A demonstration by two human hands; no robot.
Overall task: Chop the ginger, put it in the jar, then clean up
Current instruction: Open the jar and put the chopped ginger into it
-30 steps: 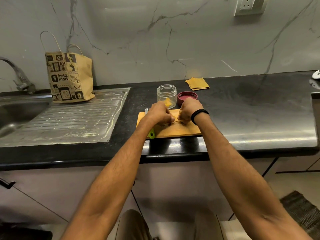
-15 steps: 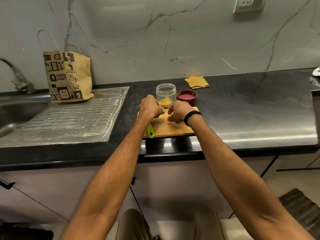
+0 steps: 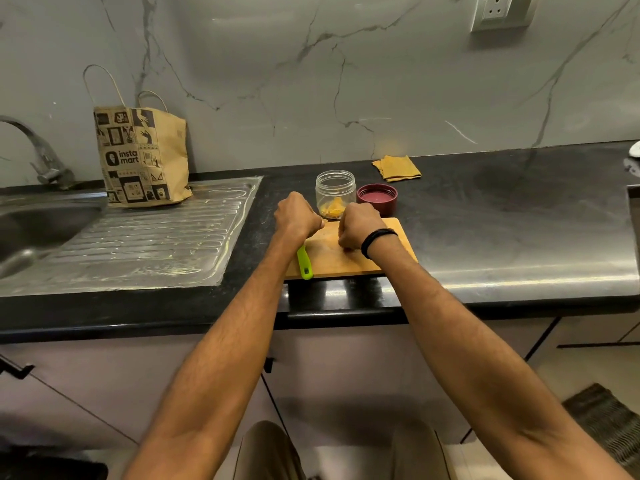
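A wooden cutting board lies at the counter's front edge. My left hand hovers over its far left corner, right beside the clear jar. Its fingers are curled tight, seemingly pinching small ginger pieces that the fist mostly hides. Yellow ginger pieces lie in the jar's bottom. My right hand is on the board, fingers curled down and pinching at bits there. A green-handled knife lies along the board's left side under my left wrist; neither hand holds it. The jar's red lid sits right of the jar.
A folded yellow cloth lies near the wall behind the lid. To the left are a steel drainboard, a sink with a tap, and a brown paper bag. The black counter extends right.
Both hands were together at the board's middle. My left hand has lifted away towards the jar and my right hand stays low on the board.
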